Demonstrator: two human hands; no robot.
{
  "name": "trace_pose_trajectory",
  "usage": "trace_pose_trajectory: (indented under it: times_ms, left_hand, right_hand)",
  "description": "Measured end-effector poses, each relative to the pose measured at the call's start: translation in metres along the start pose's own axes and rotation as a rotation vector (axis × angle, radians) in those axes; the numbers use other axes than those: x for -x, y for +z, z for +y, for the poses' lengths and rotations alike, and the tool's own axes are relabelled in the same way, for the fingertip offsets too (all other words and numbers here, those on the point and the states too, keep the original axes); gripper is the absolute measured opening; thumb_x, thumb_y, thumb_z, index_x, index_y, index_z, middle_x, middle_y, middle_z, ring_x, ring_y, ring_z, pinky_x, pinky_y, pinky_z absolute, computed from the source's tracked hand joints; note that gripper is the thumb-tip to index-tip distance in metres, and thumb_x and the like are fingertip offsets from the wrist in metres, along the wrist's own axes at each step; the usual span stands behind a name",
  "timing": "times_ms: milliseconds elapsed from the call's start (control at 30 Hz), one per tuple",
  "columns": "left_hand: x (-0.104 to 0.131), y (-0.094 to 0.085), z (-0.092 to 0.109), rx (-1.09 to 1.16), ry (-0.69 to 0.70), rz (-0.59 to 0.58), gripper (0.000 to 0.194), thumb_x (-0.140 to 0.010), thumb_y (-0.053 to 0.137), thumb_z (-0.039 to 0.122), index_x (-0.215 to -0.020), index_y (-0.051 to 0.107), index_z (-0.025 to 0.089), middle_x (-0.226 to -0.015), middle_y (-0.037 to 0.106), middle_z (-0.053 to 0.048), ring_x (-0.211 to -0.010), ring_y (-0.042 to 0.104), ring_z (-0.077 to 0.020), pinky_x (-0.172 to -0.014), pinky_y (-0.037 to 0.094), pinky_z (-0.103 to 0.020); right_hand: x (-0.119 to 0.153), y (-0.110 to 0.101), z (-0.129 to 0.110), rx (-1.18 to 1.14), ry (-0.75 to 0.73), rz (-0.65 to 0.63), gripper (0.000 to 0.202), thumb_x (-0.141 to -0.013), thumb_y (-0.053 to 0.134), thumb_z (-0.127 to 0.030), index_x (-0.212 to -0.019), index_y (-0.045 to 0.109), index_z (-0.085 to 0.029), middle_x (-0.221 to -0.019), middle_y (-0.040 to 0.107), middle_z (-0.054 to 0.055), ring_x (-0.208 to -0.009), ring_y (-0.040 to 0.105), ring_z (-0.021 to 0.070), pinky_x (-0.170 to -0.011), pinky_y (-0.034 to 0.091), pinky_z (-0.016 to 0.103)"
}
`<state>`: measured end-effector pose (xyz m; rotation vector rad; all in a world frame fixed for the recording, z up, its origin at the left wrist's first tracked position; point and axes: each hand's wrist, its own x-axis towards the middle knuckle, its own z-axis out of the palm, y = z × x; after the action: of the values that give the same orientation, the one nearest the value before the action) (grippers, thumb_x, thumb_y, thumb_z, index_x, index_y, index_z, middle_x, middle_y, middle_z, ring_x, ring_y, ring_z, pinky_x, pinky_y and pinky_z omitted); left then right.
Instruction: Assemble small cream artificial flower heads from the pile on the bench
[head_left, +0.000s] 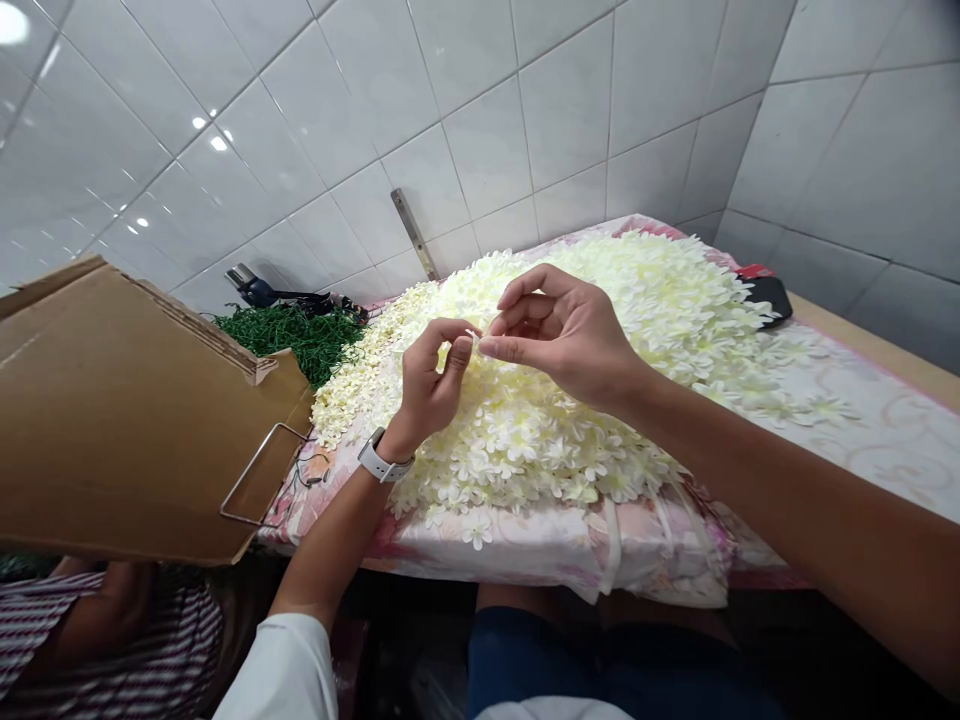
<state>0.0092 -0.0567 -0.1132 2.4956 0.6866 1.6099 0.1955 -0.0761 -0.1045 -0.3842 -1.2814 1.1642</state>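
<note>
My left hand (pixel 435 375), with a white watch (pixel 385 458) on its wrist, pinches a small white piece between thumb and index finger. From the right, my right hand (pixel 559 335) meets it, thumb and index fingertip closed close to that same piece; what they grip is too small to make out. Both hands are above a large heap of white artificial flowers (pixel 525 440). Smaller cream blossoms (pixel 345 400) lie along the heap's left side.
A cardboard box (pixel 135 420) stands at the left, with a bent metal wire (pixel 251 470) by its corner. Green plastic stems (pixel 296 340) lie behind it. A metal strip (pixel 412 232) leans on the tiled wall. A black object (pixel 769 298) sits at the back right. Another person's striped clothing (pixel 172 640) shows lower left.
</note>
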Motion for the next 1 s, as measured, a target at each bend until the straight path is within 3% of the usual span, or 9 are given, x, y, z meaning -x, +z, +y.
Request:
trace_pose_trajectory:
  times_ms: [100,267,400,567,733,1000]
  left_hand:
    - [0.001,0.003,-0.003,0.131,0.027,0.063,0.027,-0.095,0.068,0.032,-0.120,0.060,0.025,-0.104,0.067,-0.004,-0.088,0.065,-0.0115,-0.080,0.055,-0.024]
    - [0.003,0.005,-0.008,0.091,0.056,0.125,0.024,-0.089,0.076,0.023,-0.110,0.065,0.024,-0.097,0.066,-0.002,-0.086,0.064,-0.0107,-0.080,0.055,-0.023]
    - [0.001,0.004,-0.005,0.089,0.123,0.208,0.038,-0.084,0.080,0.017,-0.117,0.064,0.025,-0.100,0.070,-0.001,-0.086,0.067,-0.0100,-0.079,0.057,-0.023]
    - [-0.002,0.002,0.002,-0.039,0.164,0.173,0.021,-0.089,0.072,0.011,-0.105,0.070,0.023,-0.103,0.074,-0.002,-0.098,0.071,-0.0147,-0.088,0.058,-0.033]
    - [-0.005,-0.001,0.007,-0.095,0.167,0.178,0.018,-0.088,0.073,0.009,-0.100,0.071,0.022,-0.102,0.073,-0.002,-0.098,0.070,-0.0151,-0.088,0.057,-0.034]
    - [-0.006,-0.004,0.014,-0.232,0.257,0.184,0.017,-0.085,0.072,0.003,-0.090,0.071,0.019,-0.087,0.071,-0.001,-0.082,0.065,-0.0135,-0.076,0.053,-0.030]
  right_hand:
    - [-0.001,-0.001,0.000,-0.012,0.006,0.040,0.050,-0.057,0.099,-0.027,-0.089,0.061,-0.021,-0.074,0.072,-0.003,-0.068,0.067,0.0112,-0.064,0.056,0.025]
    - [-0.001,-0.002,0.001,-0.082,0.061,0.006,0.052,-0.060,0.098,-0.027,-0.097,0.061,-0.021,-0.074,0.073,-0.003,-0.070,0.069,0.0113,-0.067,0.058,0.025]
    - [-0.001,-0.003,0.003,-0.070,0.064,-0.003,0.052,-0.060,0.098,-0.028,-0.096,0.062,-0.020,-0.076,0.073,-0.003,-0.071,0.070,0.0121,-0.068,0.058,0.025]
    - [-0.001,-0.003,0.002,-0.058,0.060,-0.023,0.054,-0.061,0.098,-0.032,-0.101,0.063,-0.020,-0.081,0.073,-0.002,-0.077,0.072,0.0132,-0.073,0.061,0.027]
    - [0.001,-0.001,0.001,-0.029,0.022,-0.061,0.058,-0.059,0.098,-0.028,-0.104,0.063,-0.020,-0.081,0.073,-0.002,-0.078,0.073,0.0138,-0.075,0.064,0.028]
    - [0.001,0.000,0.002,-0.008,-0.028,-0.065,0.052,-0.061,0.098,-0.031,-0.099,0.064,-0.020,-0.078,0.078,0.001,-0.078,0.078,0.0182,-0.075,0.066,0.032]
